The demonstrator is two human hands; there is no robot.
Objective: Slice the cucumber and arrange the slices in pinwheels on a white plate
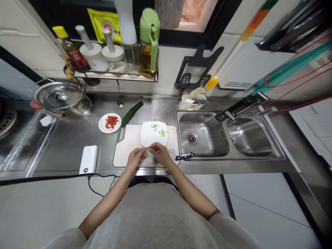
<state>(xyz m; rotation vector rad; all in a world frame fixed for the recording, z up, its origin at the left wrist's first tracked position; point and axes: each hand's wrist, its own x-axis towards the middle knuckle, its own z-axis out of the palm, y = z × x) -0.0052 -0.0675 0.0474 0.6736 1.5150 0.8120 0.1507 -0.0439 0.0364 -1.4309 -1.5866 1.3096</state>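
Note:
Both hands meet over the front edge of a white square plate (153,135), which rests on a pale cutting board (131,141). Between the fingertips is a small green-edged cucumber slice (147,148). My left hand (135,157) pinches its left side, and my right hand (158,152) pinches its right side. More cut pieces (144,156) lie below the left fingertips. Two pinwheel shapes of cucumber slices (155,126) sit on the plate's upper right. Partly under my right hand is a knife, its black handle (185,156) pointing right.
A long cucumber (132,113) and a plate of chopped red pieces (109,122) lie beyond the board. A white power bank (88,159) is at the left, a lidded steel pot (63,99) farther back. The double sink (203,133) is at the right.

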